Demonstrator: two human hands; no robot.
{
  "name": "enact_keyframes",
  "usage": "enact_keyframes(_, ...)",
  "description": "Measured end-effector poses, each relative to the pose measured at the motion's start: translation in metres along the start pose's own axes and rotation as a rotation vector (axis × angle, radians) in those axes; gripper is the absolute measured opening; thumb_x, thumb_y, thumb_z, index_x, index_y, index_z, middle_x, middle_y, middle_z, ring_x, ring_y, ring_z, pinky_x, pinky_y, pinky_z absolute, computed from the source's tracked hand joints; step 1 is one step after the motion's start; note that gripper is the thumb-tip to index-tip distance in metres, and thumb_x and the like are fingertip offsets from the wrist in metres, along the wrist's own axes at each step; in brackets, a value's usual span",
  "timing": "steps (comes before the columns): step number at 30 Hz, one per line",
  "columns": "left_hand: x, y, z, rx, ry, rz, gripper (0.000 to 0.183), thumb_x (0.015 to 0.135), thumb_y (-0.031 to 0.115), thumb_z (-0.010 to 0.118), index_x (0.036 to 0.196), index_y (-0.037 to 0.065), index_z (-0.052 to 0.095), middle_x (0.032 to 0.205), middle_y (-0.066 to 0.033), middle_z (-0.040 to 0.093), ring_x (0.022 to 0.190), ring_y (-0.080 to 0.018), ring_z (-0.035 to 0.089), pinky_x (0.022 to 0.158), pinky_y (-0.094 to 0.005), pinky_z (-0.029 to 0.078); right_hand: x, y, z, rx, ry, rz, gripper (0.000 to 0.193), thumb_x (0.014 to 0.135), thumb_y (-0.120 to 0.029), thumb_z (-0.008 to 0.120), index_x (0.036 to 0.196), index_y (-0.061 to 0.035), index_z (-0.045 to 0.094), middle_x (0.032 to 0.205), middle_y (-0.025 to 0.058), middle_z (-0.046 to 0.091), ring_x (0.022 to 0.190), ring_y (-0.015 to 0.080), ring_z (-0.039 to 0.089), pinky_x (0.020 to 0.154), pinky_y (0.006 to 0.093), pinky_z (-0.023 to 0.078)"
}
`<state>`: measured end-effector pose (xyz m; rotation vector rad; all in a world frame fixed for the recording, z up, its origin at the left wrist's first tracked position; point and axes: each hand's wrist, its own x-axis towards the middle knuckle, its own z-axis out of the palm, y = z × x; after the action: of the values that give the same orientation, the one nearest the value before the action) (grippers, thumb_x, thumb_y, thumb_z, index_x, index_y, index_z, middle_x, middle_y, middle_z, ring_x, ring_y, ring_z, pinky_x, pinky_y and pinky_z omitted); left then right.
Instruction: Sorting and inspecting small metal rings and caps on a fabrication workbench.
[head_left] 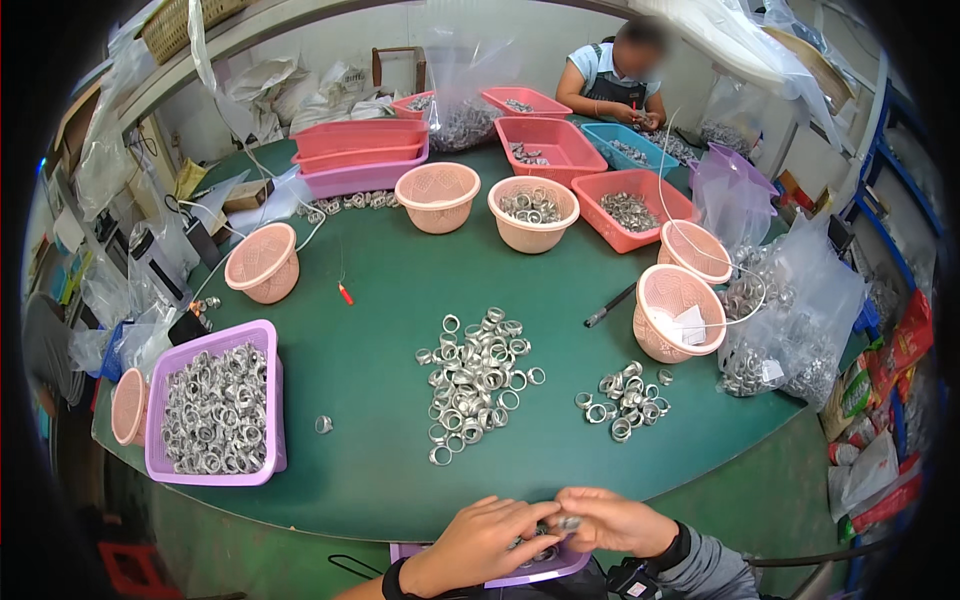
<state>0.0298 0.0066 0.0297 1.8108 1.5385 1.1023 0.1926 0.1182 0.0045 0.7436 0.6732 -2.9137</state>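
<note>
Both of my hands meet at the bottom of the head view, over a purple basket (577, 566) that holds silver metal rings (535, 550). Between the thumb and fingers of my right hand (622, 522) is a small metal ring (568, 523), slightly blurred. My left hand (480, 540) is curled close beside it, fingertips almost touching the ring; what lies inside its grip is partly hidden. Just beyond my hands, on the green table (350, 480), sits a large loose pile of rings (475, 385). A smaller ring pile (625, 402) lies to its right.
A purple basket full of rings (215, 410) stands left, with a single ring (323, 424) nearby. Pink bowls (437, 200), red trays (550, 150) and clear bags of rings (800, 320) ring the table. A black pen (608, 306) lies right. Another person (615, 85) works opposite.
</note>
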Motion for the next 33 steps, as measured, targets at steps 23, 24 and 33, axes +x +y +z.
enact_keyframes(23,-0.026,-0.059,-0.026,0.384,0.332,-0.387,0.010,0.076,0.013,0.057,0.080,0.003,0.057,0.070,-0.0111,0.057,0.060,-0.0284,0.056,0.053,-0.0354,0.046,0.032,-0.074,0.035,-1.629,0.458,-0.484,0.026,0.076,-0.024,0.062,0.091,-0.0038,0.056,0.077,0.0126,0.064,0.066,0.0251,0.062,0.060,0.0337,0.047)
enact_keyframes(24,-0.030,-0.051,-0.026,0.175,0.370,-0.367,0.009,0.076,0.011,0.057,0.081,0.003,0.058,0.072,-0.0108,0.059,0.060,-0.0275,0.057,0.054,-0.0342,0.046,0.024,-0.065,0.047,-1.563,0.428,-0.549,0.027,0.076,-0.022,0.063,0.095,-0.0051,0.057,0.080,0.0100,0.064,0.065,0.0210,0.061,0.058,0.0302,0.046)
enact_keyframes(33,0.002,-0.006,-0.018,-0.010,0.561,0.053,0.023,0.065,-0.005,0.064,0.086,0.004,0.061,0.083,-0.0068,0.064,0.073,-0.0202,0.062,0.064,-0.0275,0.049,0.005,-0.023,0.075,-1.381,0.300,-0.818,0.028,0.071,-0.010,0.069,0.096,-0.0032,0.060,0.092,0.0099,0.062,0.079,0.0190,0.062,0.066,0.0265,0.048)
